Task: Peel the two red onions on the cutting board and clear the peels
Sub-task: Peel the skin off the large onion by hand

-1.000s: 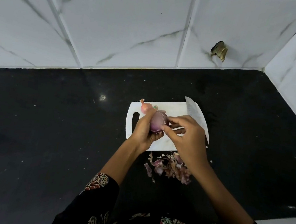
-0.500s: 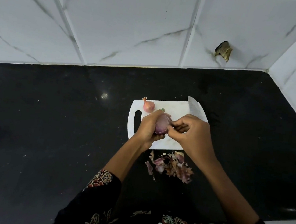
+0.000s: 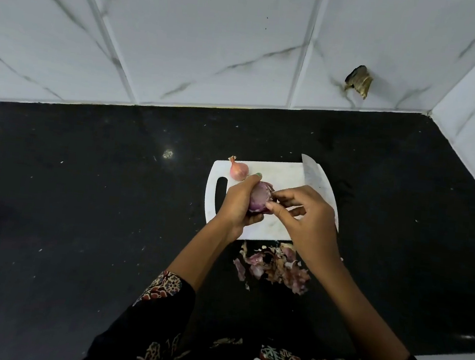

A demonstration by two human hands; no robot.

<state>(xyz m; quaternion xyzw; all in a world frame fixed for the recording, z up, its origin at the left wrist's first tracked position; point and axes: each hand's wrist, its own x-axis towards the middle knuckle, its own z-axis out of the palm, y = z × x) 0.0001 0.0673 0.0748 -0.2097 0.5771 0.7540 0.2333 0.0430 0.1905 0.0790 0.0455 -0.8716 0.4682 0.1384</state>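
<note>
One red onion [image 3: 260, 197], partly peeled, held above the white cutting board [image 3: 278, 172]; a smaller one [image 3: 238, 170] (unpeeled) lies at its far edge; peels [image 3: 274, 265] heaped on the bench.

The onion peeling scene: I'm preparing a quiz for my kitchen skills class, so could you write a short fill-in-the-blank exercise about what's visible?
1. The left hand grips the larger onion while the ____ hand pinches its skin.
2. The small onion rests on the white ____.
3. The pile of peels lies on the ____ countertop, on the near side of the board.
4. A knife lies along the board's ____ edge.

Missing words: right; cutting board; black; right
</note>
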